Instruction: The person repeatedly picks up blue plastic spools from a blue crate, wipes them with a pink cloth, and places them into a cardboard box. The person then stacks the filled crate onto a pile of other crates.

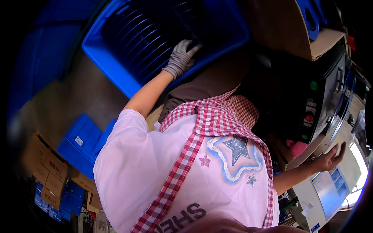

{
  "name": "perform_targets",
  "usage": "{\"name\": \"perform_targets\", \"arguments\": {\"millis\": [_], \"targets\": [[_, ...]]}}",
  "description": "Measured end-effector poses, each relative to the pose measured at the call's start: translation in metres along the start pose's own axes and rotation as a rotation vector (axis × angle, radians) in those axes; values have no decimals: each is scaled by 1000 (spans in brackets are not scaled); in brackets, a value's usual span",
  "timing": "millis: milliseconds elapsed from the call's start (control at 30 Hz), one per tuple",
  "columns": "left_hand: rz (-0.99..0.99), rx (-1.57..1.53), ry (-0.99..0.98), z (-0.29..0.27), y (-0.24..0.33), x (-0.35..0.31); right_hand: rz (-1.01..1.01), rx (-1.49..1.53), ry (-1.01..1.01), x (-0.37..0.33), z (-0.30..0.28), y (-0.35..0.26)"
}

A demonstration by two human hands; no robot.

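Observation:
My left hand [181,59], in a grey striped work glove, reaches into a large blue plastic bin [112,70]. Its fingers are apart with nothing visible between them. Beneath and beside it in the bin lies a row of dark, curved-edged pieces [143,42], set closely side by side; shadow hides their full shape. My bare right hand [330,157] is out to the right, open, fingers loosely bent and holding nothing. It is nearest a pale machine panel that bears a blue-and-white printed sheet [330,190].
A dark control box [311,105] with green and red buttons stands at the right, below a cardboard box [326,42] with blue parts. More blue bins [83,141] and stacked cardboard cartons [48,169] sit on the left.

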State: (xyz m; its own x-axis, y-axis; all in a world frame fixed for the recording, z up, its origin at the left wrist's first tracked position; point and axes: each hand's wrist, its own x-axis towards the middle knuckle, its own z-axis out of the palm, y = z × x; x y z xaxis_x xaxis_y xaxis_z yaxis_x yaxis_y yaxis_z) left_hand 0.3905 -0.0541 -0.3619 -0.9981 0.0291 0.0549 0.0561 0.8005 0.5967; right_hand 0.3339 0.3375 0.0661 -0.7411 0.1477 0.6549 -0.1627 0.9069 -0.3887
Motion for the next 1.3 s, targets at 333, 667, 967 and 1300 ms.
{"name": "perform_targets", "arguments": {"millis": [333,667,967,1300], "targets": [[76,279,-53,24,-18,4,-254,-322,-299,58,41,114],[-118,243,-64,45,-9,14,-499,-619,-6,43,-15,133],[-198,196,-37,55,-34,14,-267,-35,-121,-61,-137,27],[-142,2,149,104,-75,10,-1093,165,-1135,-52,134,-147]]}}
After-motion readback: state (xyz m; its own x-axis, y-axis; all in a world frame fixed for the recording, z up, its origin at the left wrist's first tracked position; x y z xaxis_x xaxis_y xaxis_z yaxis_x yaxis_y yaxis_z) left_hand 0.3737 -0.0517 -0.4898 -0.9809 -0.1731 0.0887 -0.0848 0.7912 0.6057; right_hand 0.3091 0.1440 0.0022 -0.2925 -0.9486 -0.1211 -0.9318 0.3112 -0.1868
